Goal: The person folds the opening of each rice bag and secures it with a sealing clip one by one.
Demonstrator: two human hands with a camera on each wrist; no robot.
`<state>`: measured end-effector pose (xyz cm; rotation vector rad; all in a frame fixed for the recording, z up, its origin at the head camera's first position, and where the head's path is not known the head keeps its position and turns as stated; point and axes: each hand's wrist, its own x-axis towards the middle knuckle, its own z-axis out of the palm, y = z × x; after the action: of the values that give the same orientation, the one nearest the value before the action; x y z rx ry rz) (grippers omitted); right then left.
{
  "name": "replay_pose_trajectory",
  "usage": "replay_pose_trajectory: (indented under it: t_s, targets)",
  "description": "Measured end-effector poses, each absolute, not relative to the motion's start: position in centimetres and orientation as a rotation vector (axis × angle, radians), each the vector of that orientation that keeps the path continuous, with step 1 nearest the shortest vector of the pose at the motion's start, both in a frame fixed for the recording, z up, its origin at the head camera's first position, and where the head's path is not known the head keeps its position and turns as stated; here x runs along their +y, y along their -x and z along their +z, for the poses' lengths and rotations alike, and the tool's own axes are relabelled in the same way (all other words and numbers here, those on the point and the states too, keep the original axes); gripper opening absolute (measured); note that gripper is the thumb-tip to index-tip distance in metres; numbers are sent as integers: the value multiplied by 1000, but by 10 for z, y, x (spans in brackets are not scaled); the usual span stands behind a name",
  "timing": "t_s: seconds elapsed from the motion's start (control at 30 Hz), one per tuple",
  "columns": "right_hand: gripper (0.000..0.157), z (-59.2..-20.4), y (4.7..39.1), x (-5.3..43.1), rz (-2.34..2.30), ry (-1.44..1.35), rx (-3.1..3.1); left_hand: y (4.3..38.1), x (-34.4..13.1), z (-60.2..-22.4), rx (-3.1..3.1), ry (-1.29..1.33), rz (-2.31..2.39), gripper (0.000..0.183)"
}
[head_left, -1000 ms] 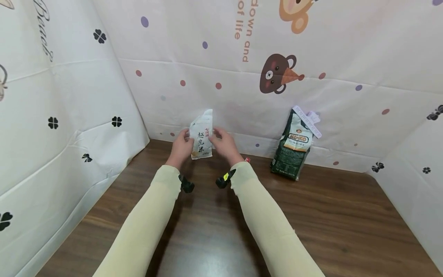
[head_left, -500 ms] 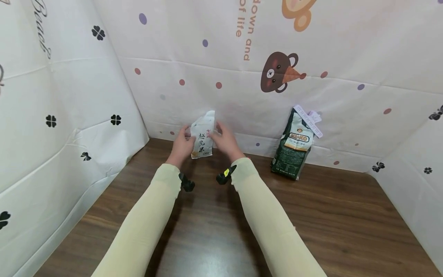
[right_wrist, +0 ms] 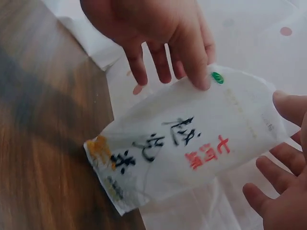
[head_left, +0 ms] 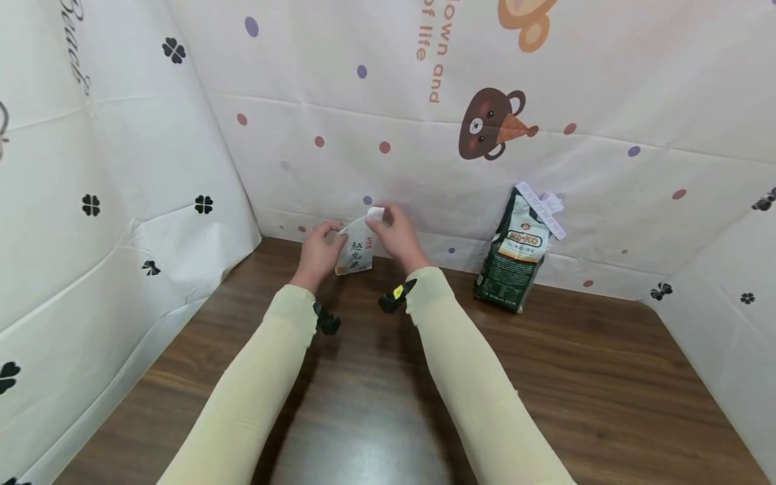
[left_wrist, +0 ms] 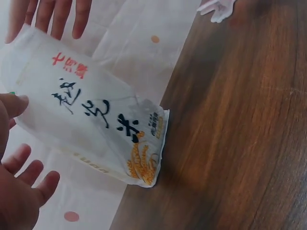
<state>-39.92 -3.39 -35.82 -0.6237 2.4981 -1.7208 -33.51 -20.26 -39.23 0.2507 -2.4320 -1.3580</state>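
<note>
A white paper-like bag [head_left: 356,249] with black and red characters stands on the table against the back cloth. Its top is folded over in the head view. My left hand [head_left: 319,252] pinches the bag's upper left edge, its thumb [left_wrist: 17,106] on the front and the other fingers spread apart. At the upper right corner, my right hand [head_left: 397,239] pinches the folded top between thumb and fingers. The right wrist view shows the same bag [right_wrist: 177,139] from the front, with the right thumb [right_wrist: 290,106] near its top end.
To the right, a green and white KO-KO bag [head_left: 512,259] leans on the cloth, a pale purple clip [head_left: 539,209] across its top. A pale pink object [left_wrist: 218,8] lies partly visible in the left wrist view. Printed cloth [head_left: 291,67] bounds the wooden table [head_left: 545,377].
Both hands have shifted up to the bag's top. The bag's tall upper corner has been folded down, so the bag looks shorter. The KO-KO bag has stayed put.
</note>
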Motion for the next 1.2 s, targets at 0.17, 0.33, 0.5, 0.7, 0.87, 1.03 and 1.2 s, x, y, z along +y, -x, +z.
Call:
replay_pose_trajectory:
  t_s: [0.17, 0.33, 0.5, 0.7, 0.87, 1.03, 1.2]
  targets:
    - [33, -356, 400, -37, -1745, 616, 2410, 333, -201, -393, -2415, -201, -1399, 22]
    - [13, -355, 400, -36, -1742, 645, 2367, 332, -198, -398, -2352, -153, -1441, 18]
    - [11, -353, 396, -34, -1736, 681, 2337, 330, -198, -404, -2292, -165, -1475, 19]
    - [13, -352, 394, -30, -1762, 683, 2288, 329, -198, -407, -2275, -167, -1490, 20]
    - [13, -351, 395, -27, -1766, 695, 2298, 328, -195, -405, -2264, -152, -1496, 19]
    - [14, -350, 395, -23, -1788, 691, 2301, 325, -191, -402, -2276, -132, -1495, 20]
    - [17, -350, 393, -18, -1808, 684, 2286, 322, -188, -401, -2289, -110, -1496, 20]
